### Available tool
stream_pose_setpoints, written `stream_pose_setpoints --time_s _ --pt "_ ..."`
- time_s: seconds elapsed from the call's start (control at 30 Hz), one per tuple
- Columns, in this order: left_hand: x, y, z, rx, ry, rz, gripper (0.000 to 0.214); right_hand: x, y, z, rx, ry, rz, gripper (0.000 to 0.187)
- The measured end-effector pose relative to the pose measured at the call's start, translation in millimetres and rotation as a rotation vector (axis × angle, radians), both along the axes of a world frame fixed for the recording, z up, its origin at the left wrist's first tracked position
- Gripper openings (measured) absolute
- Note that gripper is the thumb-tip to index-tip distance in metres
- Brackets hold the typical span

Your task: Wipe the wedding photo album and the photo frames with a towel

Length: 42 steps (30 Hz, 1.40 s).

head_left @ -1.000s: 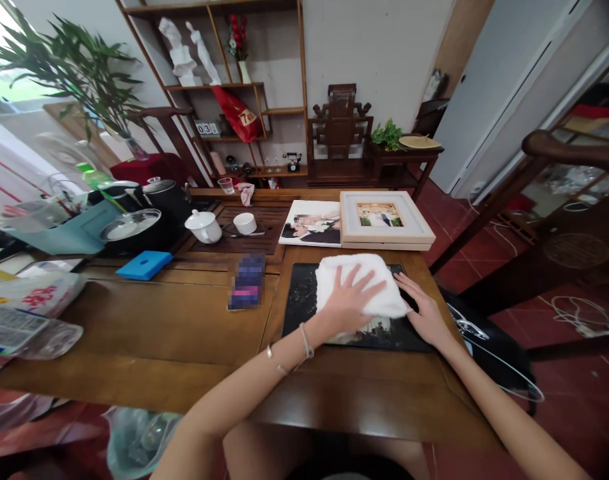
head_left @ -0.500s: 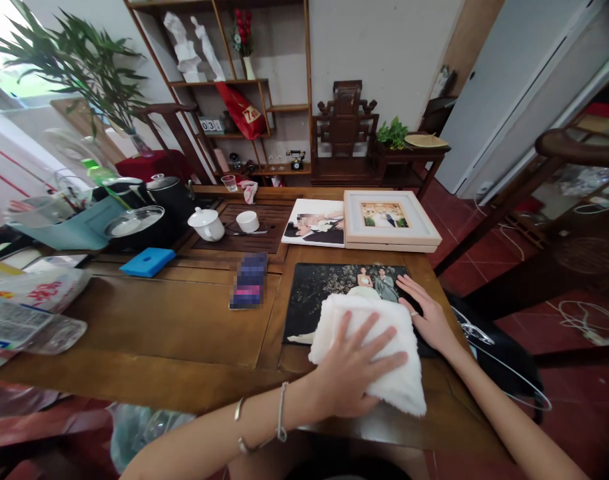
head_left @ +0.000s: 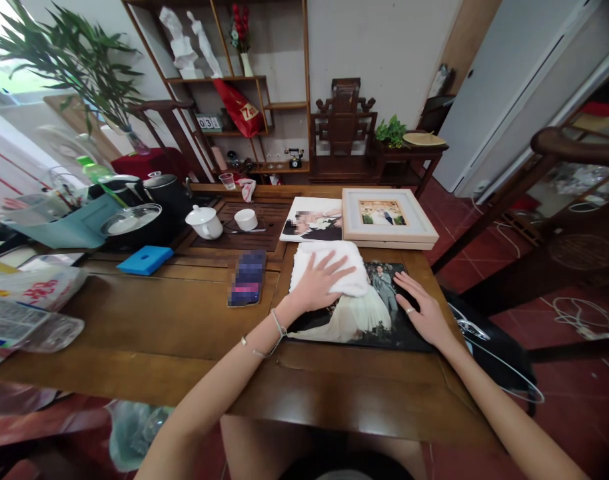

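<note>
My left hand (head_left: 318,283) lies flat on a folded white cloth (head_left: 352,261), its fingers spread. The cloth covers the upper left part of a dark wedding photo panel (head_left: 359,320), which lies flat on the wooden table. On the panel's right side rests my right hand (head_left: 424,310), fingers stretched out, with a ring on one finger. The long white dress and a figure in a grey suit show on the uncovered part of the picture; what lies under the cloth is hidden.
Behind the panel lie a white photo print (head_left: 312,220) and a pale framed photo (head_left: 389,217). To the left are a phone (head_left: 248,279), a blue block (head_left: 145,260), a white lidded teapot (head_left: 204,222) and a white cup (head_left: 246,219). A plastic bottle (head_left: 59,332) lies further left.
My left hand has slid the cloth away from me and to the left, from the panel's near edge to its far left part. My right hand has stayed on the right side.
</note>
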<state>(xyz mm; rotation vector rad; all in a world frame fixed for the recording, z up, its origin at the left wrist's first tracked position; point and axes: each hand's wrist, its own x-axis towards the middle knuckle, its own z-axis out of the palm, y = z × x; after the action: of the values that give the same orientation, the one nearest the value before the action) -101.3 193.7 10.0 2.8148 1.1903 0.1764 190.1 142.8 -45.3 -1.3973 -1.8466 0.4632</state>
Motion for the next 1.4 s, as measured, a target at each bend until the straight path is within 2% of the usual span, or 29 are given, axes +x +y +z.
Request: stream_pose_setpoints --time_s 0.1,0.27,0.37,0.47,0.63,0.73,0.83,0.9,1.07,1.17,1.27,1.4 --pt "-3.4 -29.2 0.4 -0.001 -0.002 -0.061 0.072 -0.3 -0.2 -1.8 0.005 0.011 0.004 0.042" --pt "1.6 -103.3 -0.1 -0.046 -0.031 -0.269 0.083 -0.4 -0.8 -4.2 0.021 0.029 0.009 0.041" --pt "3.5 -120.3 -0.3 -0.070 -0.033 -0.316 0.083 -0.2 -1.1 -3.8 0.007 0.030 0.011 0.041" --pt "-0.5 -101.7 -1.0 -0.075 -0.032 -0.262 0.082 -0.2 -1.1 -2.5 -0.006 0.031 0.005 0.042" --pt "-21.2 -39.8 -2.3 -0.035 -0.019 -0.042 0.075 -0.5 -1.1 -1.3 -0.003 0.020 0.009 0.041" --pt "-34.4 -22.0 -2.4 -0.018 -0.009 0.069 0.072 -0.2 -0.9 -1.9 0.002 0.012 0.013 0.041" --pt "-40.9 -32.1 -1.9 -0.024 0.004 0.099 0.074 0.1 -0.7 -3.4 0.005 0.010 0.015 0.040" --pt "-41.8 -52.9 -0.5 -0.045 0.017 0.076 0.080 0.2 -0.7 -4.6 0.010 0.010 0.013 0.040" --pt "-38.4 -121.5 5.4 -0.127 0.056 -0.044 0.099 -0.8 -1.4 -6.9 0.026 0.018 0.014 0.040" --pt "-37.6 -140.2 7.0 -0.181 0.067 -0.126 0.102 -1.7 -1.8 -6.8 0.026 0.026 0.008 0.040" --pt "-39.2 -123.8 5.8 -0.157 0.060 -0.087 0.101 -1.7 -1.6 -6.4 0.021 0.027 0.004 0.040" --pt "-41.1 -66.2 2.7 -0.090 0.039 0.047 0.085 -0.8 -1.1 -5.4 0.002 0.026 0.006 0.041"
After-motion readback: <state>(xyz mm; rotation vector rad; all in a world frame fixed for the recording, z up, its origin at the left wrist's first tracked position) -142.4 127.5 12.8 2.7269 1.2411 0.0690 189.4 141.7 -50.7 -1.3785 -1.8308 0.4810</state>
